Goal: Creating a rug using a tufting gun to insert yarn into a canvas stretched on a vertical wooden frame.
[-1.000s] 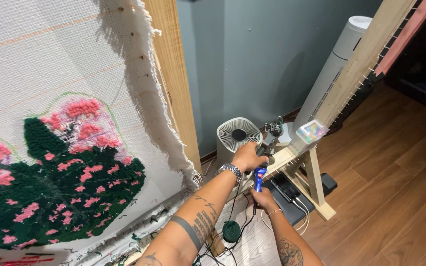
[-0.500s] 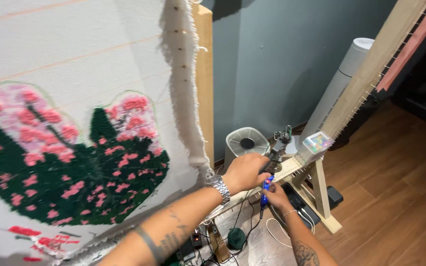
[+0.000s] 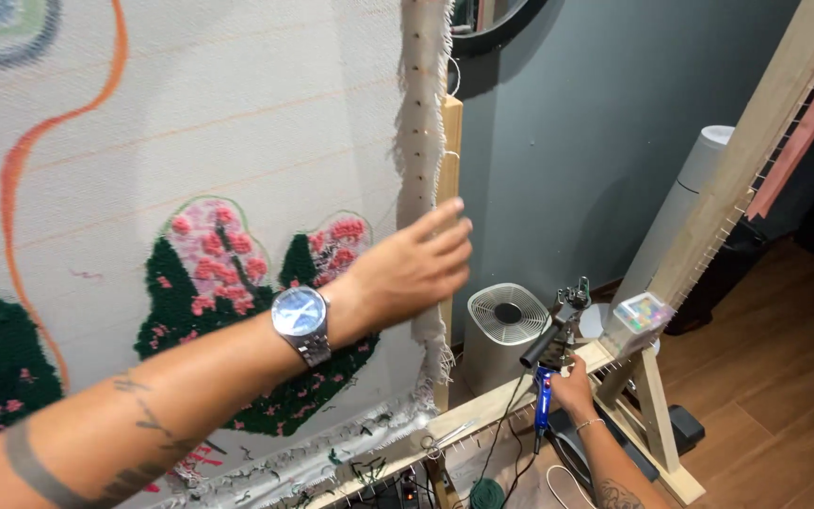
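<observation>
My left hand (image 3: pixel 409 271), with a silver watch (image 3: pixel 300 319) on the wrist, is raised with flat, spread fingers at the frayed right edge of a white tufting cloth (image 3: pixel 190 123). It holds nothing. The cloth is stretched on a wooden frame (image 3: pixel 450 141) and carries tufted pink flowers on dark green patches (image 3: pixel 204 273). Lower right, my right hand (image 3: pixel 572 385) grips a tufting gun (image 3: pixel 551 344) with a blue handle, beside the frame's lower wooden bar.
A low white round fan unit (image 3: pixel 506 325) stands by the grey wall, and a tall white cylinder (image 3: pixel 690 198) stands behind a second leaning wooden frame (image 3: pixel 756 151). A small clear box (image 3: pixel 641 316) sits on that frame's ledge. Scissors (image 3: pixel 440 438) and green yarn (image 3: pixel 487 492) lie below.
My left hand has let go of the tufting gun and risen up to the cloth's right edge. My right hand stays on the gun. The view has swung upward.
</observation>
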